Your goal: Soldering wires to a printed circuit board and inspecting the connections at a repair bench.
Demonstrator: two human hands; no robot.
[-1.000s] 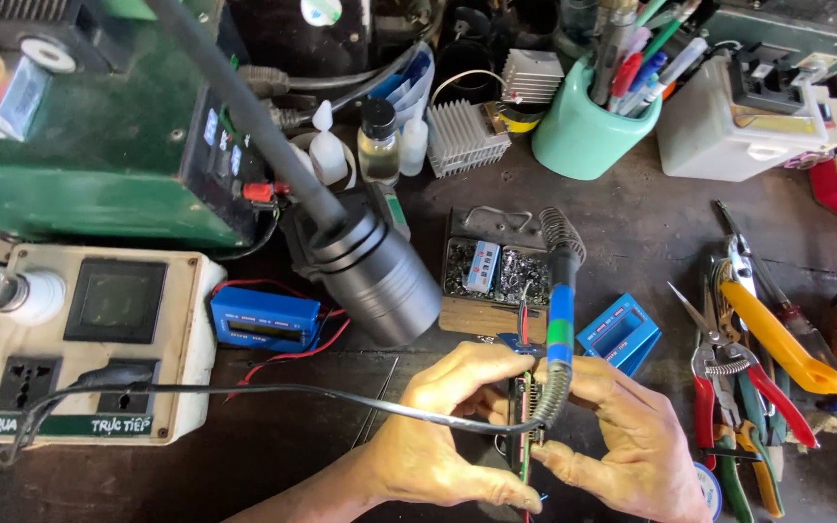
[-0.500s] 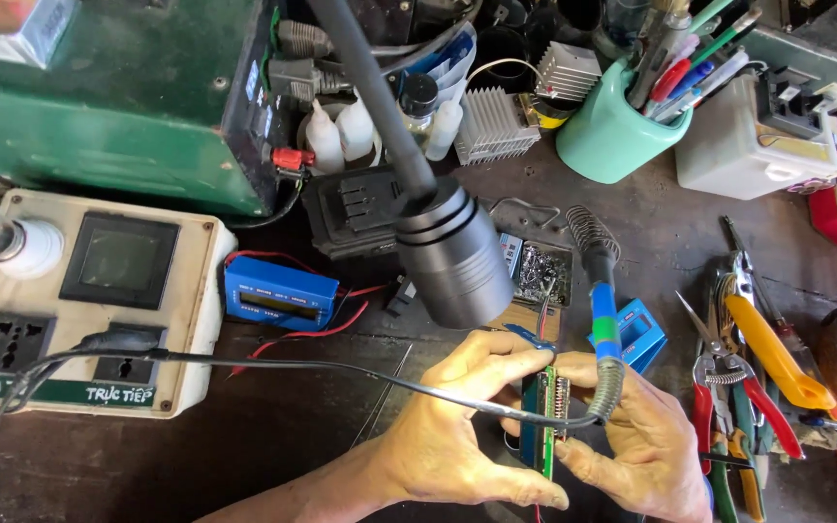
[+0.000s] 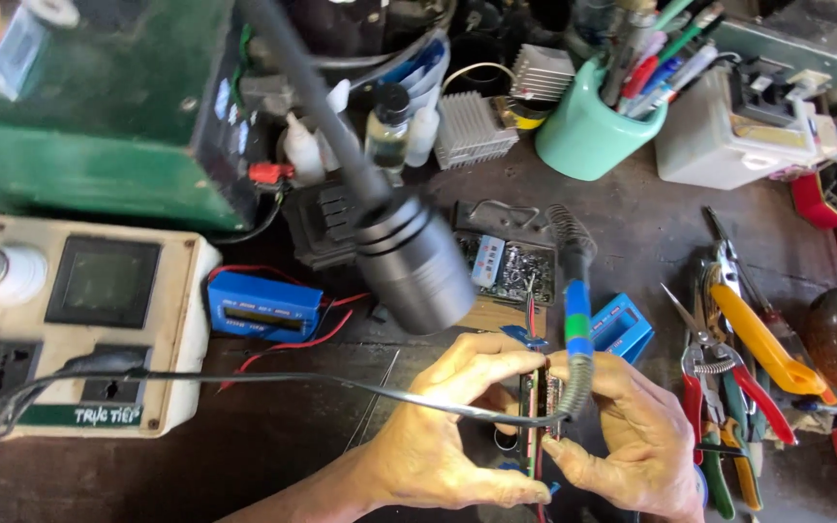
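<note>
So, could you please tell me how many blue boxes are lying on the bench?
2: one blue box with red wires beside the cream socket unit, and a second blue box just above the right hand. Others may be hidden in the clutter.

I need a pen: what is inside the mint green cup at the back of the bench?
The mint green cup holds a bunch of pens and markers, their upper ends sticking out. Their lower parts and the cup's bottom are hidden.

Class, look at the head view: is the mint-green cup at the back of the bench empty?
No, the mint-green cup is packed with pens and small tools that stick up past its rim.
</note>
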